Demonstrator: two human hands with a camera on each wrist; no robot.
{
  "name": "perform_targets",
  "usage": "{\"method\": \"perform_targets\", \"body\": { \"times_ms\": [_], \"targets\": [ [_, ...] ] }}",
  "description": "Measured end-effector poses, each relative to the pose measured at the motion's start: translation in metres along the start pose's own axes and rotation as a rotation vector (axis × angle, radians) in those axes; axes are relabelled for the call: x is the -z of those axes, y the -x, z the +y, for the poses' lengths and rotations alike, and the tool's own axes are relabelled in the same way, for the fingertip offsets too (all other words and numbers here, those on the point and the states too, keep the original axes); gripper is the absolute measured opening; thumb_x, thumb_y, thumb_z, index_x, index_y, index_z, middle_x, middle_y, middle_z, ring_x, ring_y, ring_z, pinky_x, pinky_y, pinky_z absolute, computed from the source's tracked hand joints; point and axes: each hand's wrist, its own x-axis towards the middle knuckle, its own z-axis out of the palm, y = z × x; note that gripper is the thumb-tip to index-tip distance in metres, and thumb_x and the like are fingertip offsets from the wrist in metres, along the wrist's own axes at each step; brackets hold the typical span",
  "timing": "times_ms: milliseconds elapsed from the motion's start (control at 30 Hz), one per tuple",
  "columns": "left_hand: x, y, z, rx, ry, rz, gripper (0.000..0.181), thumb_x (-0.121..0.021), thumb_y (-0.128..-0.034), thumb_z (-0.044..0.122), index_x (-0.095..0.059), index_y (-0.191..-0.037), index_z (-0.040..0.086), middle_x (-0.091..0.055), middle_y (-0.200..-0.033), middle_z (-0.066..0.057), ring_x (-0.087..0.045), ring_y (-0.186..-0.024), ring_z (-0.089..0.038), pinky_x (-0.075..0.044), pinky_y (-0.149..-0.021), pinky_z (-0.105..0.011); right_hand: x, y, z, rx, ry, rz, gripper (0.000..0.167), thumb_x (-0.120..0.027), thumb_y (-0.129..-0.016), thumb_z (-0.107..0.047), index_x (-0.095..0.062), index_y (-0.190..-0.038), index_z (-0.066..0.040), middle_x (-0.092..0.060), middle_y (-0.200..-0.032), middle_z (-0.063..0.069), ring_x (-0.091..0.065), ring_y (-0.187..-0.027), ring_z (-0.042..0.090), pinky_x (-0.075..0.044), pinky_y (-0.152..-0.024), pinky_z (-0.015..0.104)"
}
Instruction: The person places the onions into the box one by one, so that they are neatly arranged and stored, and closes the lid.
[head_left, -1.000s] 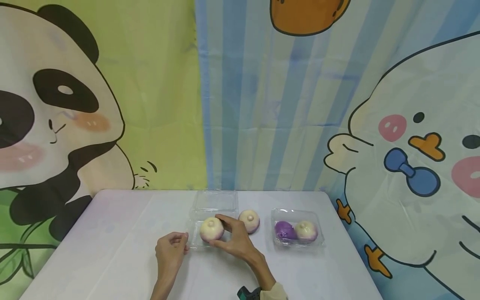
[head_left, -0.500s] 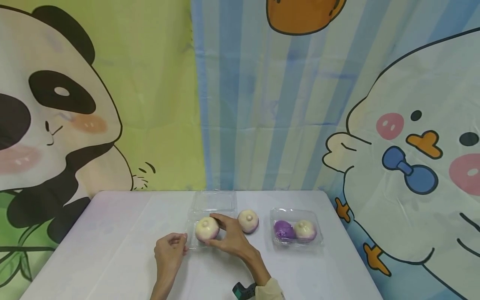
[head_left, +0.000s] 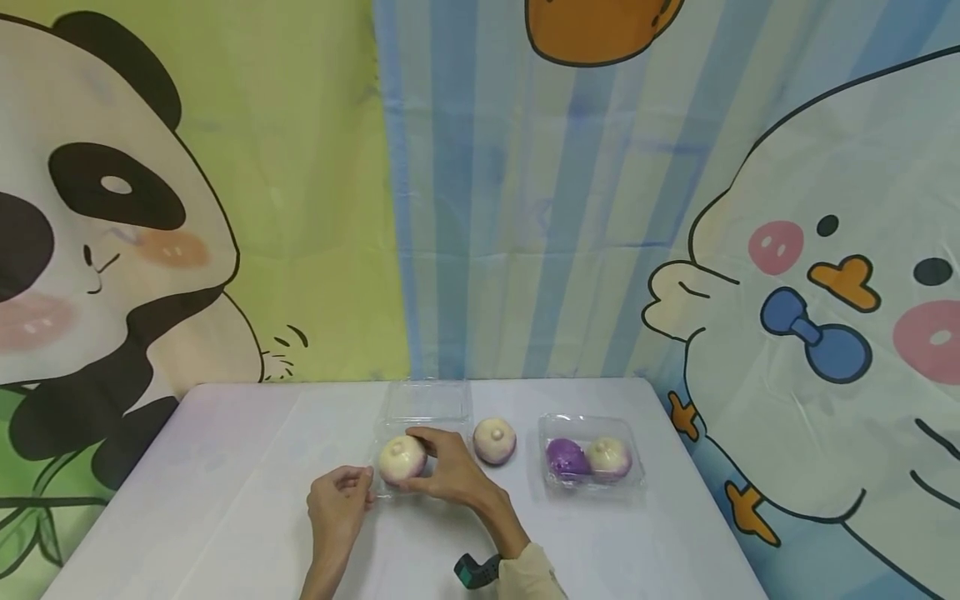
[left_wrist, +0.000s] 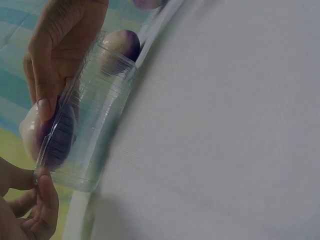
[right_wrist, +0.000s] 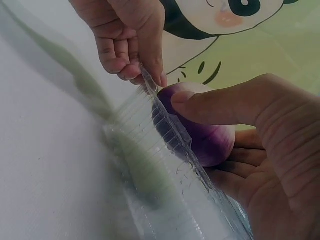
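Note:
My right hand grips a round onion, white on top and purple below, between thumb and fingers. It holds the onion at the left part of a clear plastic clamshell box, whose lid lies open toward the back. In the right wrist view the onion's purple side shows at the box rim, partly behind the plastic. My left hand pinches the box's left edge with thumb and finger. Whether the onion touches the box floor, I cannot tell. A second onion sits on the table just right of the box.
Another clear box stands farther right, with a purple onion and a whitish onion inside. The white table ends at a cartoon curtain behind. A dark device is at my right wrist.
My right hand has carried the onion leftward over the box, closer to the left hand. My left hand keeps its pinch on the box edge. The head view has shifted slightly.

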Motion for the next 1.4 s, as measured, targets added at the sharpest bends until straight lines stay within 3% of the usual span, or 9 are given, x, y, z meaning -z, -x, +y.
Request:
{"method": "perform_targets", "body": {
  "times_ms": [200, 733, 1400],
  "targets": [
    [0.001, 0.001, 0.002, 0.007, -0.004, -0.01, 0.019, -0.069, -0.1051, 0.007, -0.074, -0.108, -0.012, -0.078, -0.085, -0.02, -0.074, -0.063, -0.021, -0.06, -0.053, -0.018, -0.003, -0.005, 0.002, -0.01, 0.016, -0.034, 0.078, -0.098, -0.081, -0.016, -0.061, -0.147, 0.005, -0.07, -0.146, 0.018, -0.072, -0.132, 0.023, -0.058, -0.112, 0.021],
    [0.001, 0.002, 0.003, -0.062, -0.001, 0.011, 0.018, -0.069, -0.1045, 0.004, -0.074, -0.105, -0.013, -0.079, -0.083, -0.023, -0.076, -0.06, -0.023, -0.059, -0.051, -0.016, -0.002, -0.013, 0.005, -0.017, 0.073, -0.09, 0.078, -0.095, -0.084, -0.022, -0.06, -0.148, 0.006, -0.072, -0.144, 0.017, -0.072, -0.129, 0.02, -0.059, -0.109, 0.021],
    [0.001, 0.001, 0.001, -0.035, 0.02, -0.007, 0.016, -0.07, -0.1039, 0.003, -0.075, -0.104, -0.013, -0.079, -0.082, -0.02, -0.074, -0.061, -0.018, -0.061, -0.054, -0.017, 0.0, -0.02, 0.006, -0.041, 0.183, -0.148, 0.073, -0.094, -0.084, -0.027, -0.066, -0.145, 0.001, -0.076, -0.139, 0.011, -0.071, -0.126, 0.012, -0.058, -0.11, 0.023]
  ]
}}
